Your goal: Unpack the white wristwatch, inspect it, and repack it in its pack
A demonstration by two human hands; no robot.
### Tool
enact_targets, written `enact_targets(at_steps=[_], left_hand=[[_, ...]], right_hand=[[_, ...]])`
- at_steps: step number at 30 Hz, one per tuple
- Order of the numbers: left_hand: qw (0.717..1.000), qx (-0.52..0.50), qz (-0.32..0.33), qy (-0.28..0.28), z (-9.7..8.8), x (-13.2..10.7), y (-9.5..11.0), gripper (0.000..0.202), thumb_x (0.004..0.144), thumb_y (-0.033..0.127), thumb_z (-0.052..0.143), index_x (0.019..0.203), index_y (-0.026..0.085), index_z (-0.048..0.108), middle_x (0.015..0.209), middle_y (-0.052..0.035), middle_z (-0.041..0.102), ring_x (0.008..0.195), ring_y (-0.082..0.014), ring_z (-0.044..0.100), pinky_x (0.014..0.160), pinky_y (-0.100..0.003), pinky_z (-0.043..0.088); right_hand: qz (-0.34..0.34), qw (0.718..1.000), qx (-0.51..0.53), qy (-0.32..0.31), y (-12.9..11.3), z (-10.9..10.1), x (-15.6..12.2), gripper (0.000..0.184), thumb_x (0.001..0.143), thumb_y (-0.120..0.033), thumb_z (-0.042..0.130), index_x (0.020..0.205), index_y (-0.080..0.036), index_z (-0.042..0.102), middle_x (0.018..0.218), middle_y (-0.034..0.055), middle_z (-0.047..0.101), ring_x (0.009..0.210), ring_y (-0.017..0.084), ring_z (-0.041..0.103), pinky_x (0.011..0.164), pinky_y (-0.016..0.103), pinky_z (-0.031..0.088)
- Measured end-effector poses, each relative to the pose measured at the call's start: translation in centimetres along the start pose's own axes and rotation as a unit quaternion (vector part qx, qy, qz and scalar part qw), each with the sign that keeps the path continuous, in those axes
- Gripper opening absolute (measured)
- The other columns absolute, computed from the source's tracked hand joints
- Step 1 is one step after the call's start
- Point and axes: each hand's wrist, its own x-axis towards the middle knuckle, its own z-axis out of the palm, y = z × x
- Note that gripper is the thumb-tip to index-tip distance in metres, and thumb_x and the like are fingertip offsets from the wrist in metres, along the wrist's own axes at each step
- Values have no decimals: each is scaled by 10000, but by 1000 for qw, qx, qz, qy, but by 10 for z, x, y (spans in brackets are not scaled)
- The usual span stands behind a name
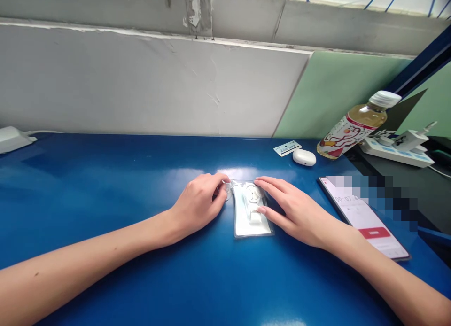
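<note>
A flat white pouch point(243, 225) with a clear plastic edge lies on the blue table, a little right of the middle. On its front sits a pale ring-shaped piece point(252, 193) with a white tab below it. My left hand point(199, 199) is closed in a pinch at the pouch's upper left, on a small clear, shiny piece point(229, 191) whose kind I cannot make out. Over the pouch's right side lies my right hand point(292, 206), its fingers stretched out and thumb apart. The fingertips touch the top right corner, and the thumb rests on the front near the tab.
To the right lies a phone point(366, 218) with a lit screen. Behind are a white earbud case point(304, 157), a small printed card point(287, 148), a drink bottle point(355, 126) and a power strip point(398, 152). A white adapter point(14, 139) sits far left. The wall bounds the table's back.
</note>
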Motion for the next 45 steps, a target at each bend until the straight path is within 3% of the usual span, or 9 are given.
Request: enact_targets(at_steps=[4, 8, 12, 15, 17, 21, 29, 36, 45], left_hand=[[999, 40, 3, -7, -2, 1, 2, 138, 910, 182, 509, 862, 170, 638, 731, -26, 669, 675, -195, 592, 683, -338, 465], [999, 41, 10, -12, -3, 0, 3, 169, 934, 200, 474, 933, 151, 636, 673, -18, 594, 642, -193, 552, 684, -358, 466], [999, -20, 47, -13, -6, 1, 5, 271, 941, 238, 479, 1167, 110, 557, 1016, -122, 644, 931, -237, 607, 841, -396, 512], [989, -58, 107, -79, -9, 2, 6, 590, 895, 348, 585, 1390, 99, 383, 1376, -203, 511, 1287, -308, 481, 1052, -452, 445], [981, -55, 125, -136, -9, 2, 5, 787, 862, 433, 643, 1475, 109, 270, 1479, -223, 424, 1370, -342, 408, 1102, -488, 404], [979, -30, 109, -173, -6, 1, 3, 913, 826, 512, 669, 1511, 105, 224, 1501, -243, 402, 1384, -373, 399, 1103, -527, 399], [980, 28, 111, -165, -4, 0, 3, 918, 787, 583, 652, 1465, 41, 353, 1483, -257, 436, 1378, -400, 403, 1129, -534, 363], [977, 33, 108, -179, -3, 1, 3, 918, 802, 623, 620, 1479, 66, 349, 1498, -236, 429, 1383, -399, 398, 1125, -529, 363], [980, 21, 108, -168, -5, 1, 3, 899, 804, 599, 634, 1484, 90, 340, 1490, -233, 442, 1372, -398, 418, 1111, -544, 377]], right_hand=[[-7, 1000, -5, -1, 0, -1, 0, 581, 1001, -482, 396, 1426, -92, 462, 1460, 170, 515, 1322, 286, 501, 1096, 459, 456], [-9, 1000, -3, 1, 0, -1, -1, 567, 1002, -463, 401, 1419, -85, 467, 1456, 175, 518, 1319, 288, 504, 1099, 462, 454], [-10, 1000, 0, 19, 0, 2, -2, 549, 996, -449, 423, 1419, -102, 462, 1446, 180, 524, 1323, 295, 497, 1101, 476, 451], [-15, 999, -3, 43, 0, 5, 0, 522, 991, -432, 440, 1392, -100, 484, 1425, 190, 534, 1343, 307, 469, 1120, 491, 429], [-15, 999, -6, 49, 1, 6, 1, 517, 991, -425, 438, 1380, -89, 491, 1424, 199, 528, 1363, 310, 446, 1134, 489, 413], [-15, 1000, -12, 22, 4, 2, 0, 608, 985, -472, 431, 1439, -68, 424, 1489, 212, 462, 1408, 315, 401, 1149, 485, 394], [-44, 996, -58, -54, 17, -8, -6, 977, 865, -682, 521, 1557, -64, 212, 1643, 189, 162, 1518, 349, 86, 1186, 538, 289], [-11, 997, -25, -78, 17, -7, -8, 1016, 846, -698, 535, 1569, -80, 178, 1608, 211, 266, 1474, 355, 277, 1155, 526, 363], [-19, 997, -14, -67, 16, -7, -6, 999, 843, -673, 564, 1558, -70, 213, 1583, 239, 307, 1460, 373, 302, 1142, 560, 370]])
